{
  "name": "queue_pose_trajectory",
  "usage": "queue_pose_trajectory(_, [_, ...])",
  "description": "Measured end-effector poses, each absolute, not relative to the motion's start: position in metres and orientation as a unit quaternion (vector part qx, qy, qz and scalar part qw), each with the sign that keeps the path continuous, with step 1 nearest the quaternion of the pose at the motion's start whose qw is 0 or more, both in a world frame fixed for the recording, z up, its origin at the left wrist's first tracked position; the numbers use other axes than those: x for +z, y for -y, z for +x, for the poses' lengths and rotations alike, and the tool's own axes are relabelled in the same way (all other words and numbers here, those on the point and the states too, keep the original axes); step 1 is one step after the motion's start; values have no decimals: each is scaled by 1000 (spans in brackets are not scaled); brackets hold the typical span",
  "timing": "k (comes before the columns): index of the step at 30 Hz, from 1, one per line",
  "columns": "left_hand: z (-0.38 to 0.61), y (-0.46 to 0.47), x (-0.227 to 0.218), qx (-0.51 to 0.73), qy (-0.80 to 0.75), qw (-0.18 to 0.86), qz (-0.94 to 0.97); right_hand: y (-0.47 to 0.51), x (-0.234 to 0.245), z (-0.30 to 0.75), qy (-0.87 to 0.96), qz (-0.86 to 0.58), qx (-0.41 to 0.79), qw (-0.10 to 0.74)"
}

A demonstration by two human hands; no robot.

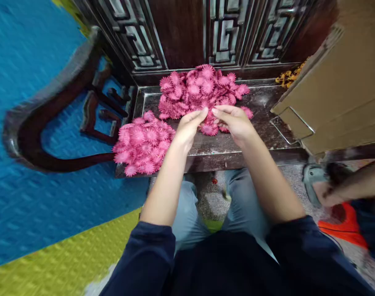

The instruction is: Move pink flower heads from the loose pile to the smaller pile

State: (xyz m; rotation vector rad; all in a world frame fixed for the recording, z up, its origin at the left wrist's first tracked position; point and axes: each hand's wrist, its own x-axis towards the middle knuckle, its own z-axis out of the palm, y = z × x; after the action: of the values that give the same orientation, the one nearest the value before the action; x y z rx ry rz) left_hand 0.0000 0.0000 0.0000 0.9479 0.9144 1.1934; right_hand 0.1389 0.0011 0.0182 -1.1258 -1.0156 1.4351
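My left hand [191, 123] and my right hand [234, 122] meet almost fingertip to fingertip above the dark wooden seat [261, 135]. Thumb and fingers are pinched together on each. Pink lies right behind the fingertips, so I cannot make out what is between them. A large heap of pink artificial flowers [202, 84] rests just beyond both hands, against the seat's back. A second, paler pink pile of flowers [144, 142] sits to the left, beside my left forearm, at the seat's front left corner.
A curved wooden armrest [54, 166] bounds the left side. To the right stands a large cardboard piece [338, 90] with a metal wire frame [292, 125] by its lower edge. Orange flower-like pieces [289, 78] lie behind it. Another person's foot [323, 193] is at the lower right.
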Motion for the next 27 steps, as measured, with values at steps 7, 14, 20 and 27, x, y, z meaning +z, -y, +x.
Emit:
queue_pose_trajectory(7, [-1, -1, 3, 512, -407, 640, 404, -2, 15, 142, 455, -462, 583, 490])
queue_pose_trajectory(14, [-3, -3, 0, 508, -414, 633, 412, -1, 17, 141, 443, -449, 597, 496])
queue_pose_trajectory(20, [-4, -4, -3, 522, -406, 627, 412, 0, 19, 139, 443, -444, 600, 497])
queue_pose_trajectory(27, [-4, -4, -1, 527, -419, 581, 457, -1, 18, 140, 447, -453, 592, 494])
